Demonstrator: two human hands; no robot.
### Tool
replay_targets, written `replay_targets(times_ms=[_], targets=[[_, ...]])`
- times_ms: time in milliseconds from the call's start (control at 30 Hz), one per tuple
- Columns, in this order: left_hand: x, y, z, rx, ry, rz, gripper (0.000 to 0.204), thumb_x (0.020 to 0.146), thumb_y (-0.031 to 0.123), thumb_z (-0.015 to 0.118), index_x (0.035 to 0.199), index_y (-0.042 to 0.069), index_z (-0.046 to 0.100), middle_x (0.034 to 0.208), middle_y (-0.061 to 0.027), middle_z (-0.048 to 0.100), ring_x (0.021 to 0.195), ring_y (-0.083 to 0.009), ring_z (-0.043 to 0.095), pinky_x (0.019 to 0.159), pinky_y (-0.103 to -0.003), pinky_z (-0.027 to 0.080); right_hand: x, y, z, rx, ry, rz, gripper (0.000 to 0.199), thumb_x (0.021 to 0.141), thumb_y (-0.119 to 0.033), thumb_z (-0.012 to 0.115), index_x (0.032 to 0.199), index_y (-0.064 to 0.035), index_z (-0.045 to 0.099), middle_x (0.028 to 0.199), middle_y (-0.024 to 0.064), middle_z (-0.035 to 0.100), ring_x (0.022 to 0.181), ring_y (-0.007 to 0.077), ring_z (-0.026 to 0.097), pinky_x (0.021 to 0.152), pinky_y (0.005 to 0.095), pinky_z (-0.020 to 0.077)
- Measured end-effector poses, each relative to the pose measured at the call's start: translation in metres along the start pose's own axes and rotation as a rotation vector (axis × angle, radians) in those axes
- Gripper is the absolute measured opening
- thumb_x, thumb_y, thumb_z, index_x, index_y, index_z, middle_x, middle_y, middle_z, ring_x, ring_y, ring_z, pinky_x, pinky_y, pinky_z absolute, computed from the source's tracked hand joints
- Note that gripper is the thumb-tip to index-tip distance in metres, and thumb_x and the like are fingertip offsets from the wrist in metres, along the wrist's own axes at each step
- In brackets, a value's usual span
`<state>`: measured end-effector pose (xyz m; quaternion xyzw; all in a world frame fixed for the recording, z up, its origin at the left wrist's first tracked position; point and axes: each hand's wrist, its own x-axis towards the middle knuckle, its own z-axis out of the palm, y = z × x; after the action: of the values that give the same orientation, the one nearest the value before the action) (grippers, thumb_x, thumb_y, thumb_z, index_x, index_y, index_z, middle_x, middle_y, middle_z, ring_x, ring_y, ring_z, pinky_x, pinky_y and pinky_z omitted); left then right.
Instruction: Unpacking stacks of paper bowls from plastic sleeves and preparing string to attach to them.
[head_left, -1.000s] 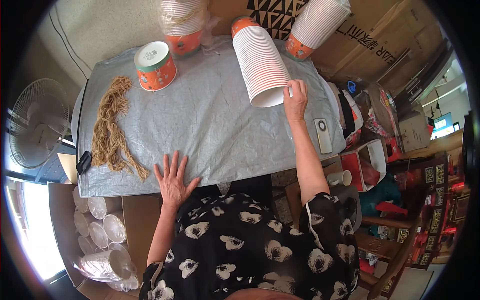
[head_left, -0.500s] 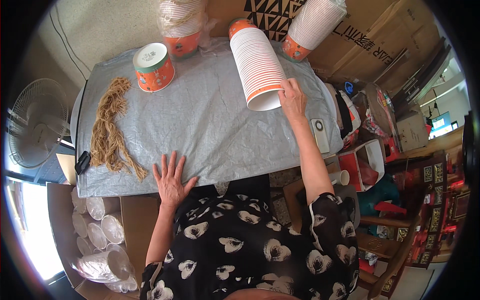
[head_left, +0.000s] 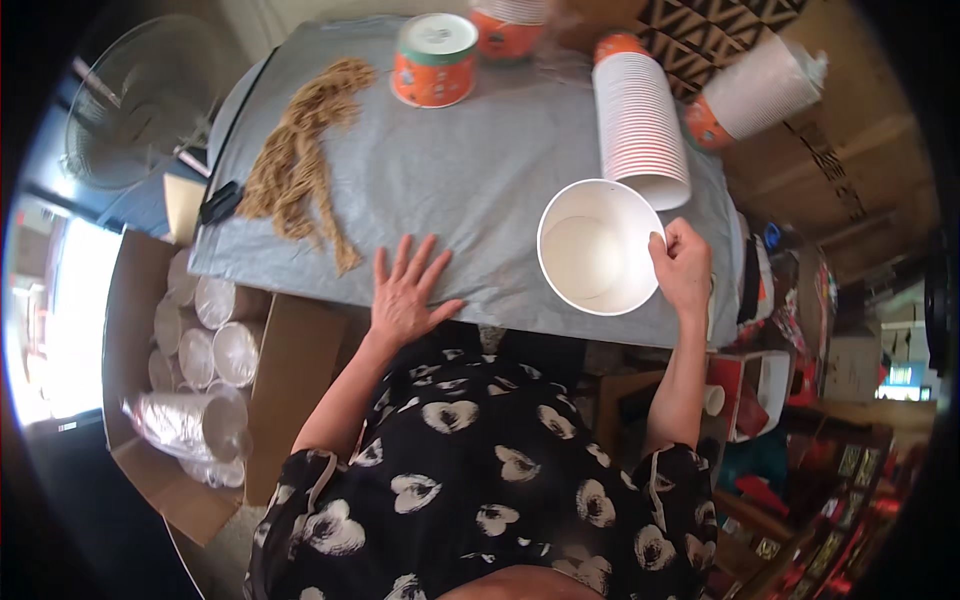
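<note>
My right hand (head_left: 684, 268) pinches the rim of a white-lined paper tub (head_left: 598, 250), holding it with its mouth turned toward me above the table's right front part. Just behind it lies a long stack of nested paper tubs (head_left: 645, 125), its open end facing my way. My left hand (head_left: 409, 292) rests flat on the grey cloth near the front edge, fingers spread, holding nothing. Farther back stands an upside-down orange tub (head_left: 434, 75) with a green band. To the left a bundle of tan twine (head_left: 300, 165) is spread over the cloth.
Wrapped tub stacks stand at the back, one (head_left: 755, 95) leaning at the right. A cardboard box (head_left: 275, 400) of plastic-wrapped cups sits below the table's left front. A fan (head_left: 145, 110) is at far left. A black clip-like object (head_left: 221, 202) lies on the table's left edge.
My right hand has drawn one tub off the end of the stack and brought it nearer. The left hand stays flat on the cloth. The whole view has shifted.
</note>
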<state>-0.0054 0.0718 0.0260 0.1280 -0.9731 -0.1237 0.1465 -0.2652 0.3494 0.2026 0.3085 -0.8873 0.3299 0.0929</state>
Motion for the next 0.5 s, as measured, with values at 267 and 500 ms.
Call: replay_targets(times_ms=[267,500], targets=[[-0.011,-0.004,-0.003,-0.031,-0.007,-0.021,0.08,0.088,0.067,0.063,0.153,0.022,0.049,0.166,-0.0061,0.034,0.156,-0.0354,0.023,0.123,-0.065,0.009,-0.002,-0.026,0.111,0.58,-0.166,0.328,0.032,0.097,-0.015,0.065,0.071,-0.0004,0.053,0.061,0.0026,0.054,0.053,0.0093,0.053,0.049,0.0299,0.049],[-0.02,-0.008,-0.002,-0.044,-0.002,0.0,0.077,0.091,0.063,0.061,0.152,0.019,0.049,0.165,-0.0059,0.037,0.155,-0.0334,0.025,0.124,-0.061,0.009,-0.061,-0.036,0.152,0.887,-0.38,0.399,0.047,0.108,-0.043,0.05,0.095,0.0008,0.061,0.091,0.0107,0.07,0.068,0.0159,0.067,0.061,0.0294,0.0566]])
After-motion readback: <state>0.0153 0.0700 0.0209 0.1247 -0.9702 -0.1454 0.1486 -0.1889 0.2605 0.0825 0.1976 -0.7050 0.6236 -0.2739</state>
